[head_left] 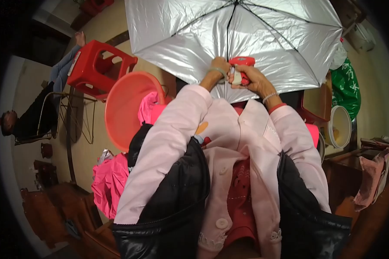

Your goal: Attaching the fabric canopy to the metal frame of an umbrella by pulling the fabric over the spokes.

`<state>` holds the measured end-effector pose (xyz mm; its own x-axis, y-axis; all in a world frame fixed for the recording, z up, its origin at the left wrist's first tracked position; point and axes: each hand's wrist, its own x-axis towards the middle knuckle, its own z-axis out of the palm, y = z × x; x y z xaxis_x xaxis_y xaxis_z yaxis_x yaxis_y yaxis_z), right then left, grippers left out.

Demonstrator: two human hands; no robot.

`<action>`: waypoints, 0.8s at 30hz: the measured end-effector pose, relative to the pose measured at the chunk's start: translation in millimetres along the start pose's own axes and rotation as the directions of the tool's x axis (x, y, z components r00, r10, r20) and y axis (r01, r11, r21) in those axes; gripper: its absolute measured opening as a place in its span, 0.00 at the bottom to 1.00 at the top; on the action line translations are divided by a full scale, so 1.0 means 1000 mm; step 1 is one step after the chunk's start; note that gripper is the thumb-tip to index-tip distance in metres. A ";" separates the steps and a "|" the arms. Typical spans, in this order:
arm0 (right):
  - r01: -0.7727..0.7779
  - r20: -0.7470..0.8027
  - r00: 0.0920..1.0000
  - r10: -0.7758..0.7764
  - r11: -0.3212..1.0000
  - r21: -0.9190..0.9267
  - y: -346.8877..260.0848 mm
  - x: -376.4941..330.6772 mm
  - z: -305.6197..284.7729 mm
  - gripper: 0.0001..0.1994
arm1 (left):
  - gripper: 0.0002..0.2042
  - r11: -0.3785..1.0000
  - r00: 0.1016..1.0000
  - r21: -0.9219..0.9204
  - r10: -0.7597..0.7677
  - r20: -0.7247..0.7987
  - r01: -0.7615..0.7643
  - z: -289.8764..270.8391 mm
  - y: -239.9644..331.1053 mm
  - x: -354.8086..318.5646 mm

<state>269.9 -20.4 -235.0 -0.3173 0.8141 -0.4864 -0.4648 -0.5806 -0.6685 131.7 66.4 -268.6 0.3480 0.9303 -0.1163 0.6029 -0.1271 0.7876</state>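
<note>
An opened umbrella (177,47) with a silvery inner side and dark ribs spreads out in front of me, its near edge by my lap. My left hand (221,65) is closed on it near a rib, with the fingertips partly hidden. Close beside it, my right hand (253,78) grips a small red-and-white object (242,61). Its exact kind is unclear, and the fingers cover part of it.
To the left are a red plastic stool (100,64), an orange-red basin (123,105) and bright pink fabric (110,181). A person (39,108) sits farther left. On the right are a green bag (348,88) and a white bucket (336,125).
</note>
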 end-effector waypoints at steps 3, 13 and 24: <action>0.001 0.022 1.000 -0.002 1.000 0.016 0.000 0.004 0.000 0.13 | 0.09 0.986 0.988 -0.084 -0.142 0.060 0.147 -0.007 0.010 -0.006; -0.003 -0.022 1.000 0.003 1.000 0.002 -0.002 -0.009 0.009 0.13 | 0.07 0.889 0.957 -0.367 -0.215 0.195 0.275 -0.017 0.018 -0.018; 0.011 -0.023 1.000 -0.010 0.999 0.044 -0.001 -0.005 0.005 0.14 | 0.07 0.965 0.986 -0.253 -0.024 0.164 0.065 -0.014 -0.004 -0.008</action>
<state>268.3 -23.6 -229.0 -0.2934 0.8193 -0.4926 -0.5040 -0.5704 -0.6486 116.7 64.2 -262.0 0.4465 0.8640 -0.2325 0.4229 0.0252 0.9058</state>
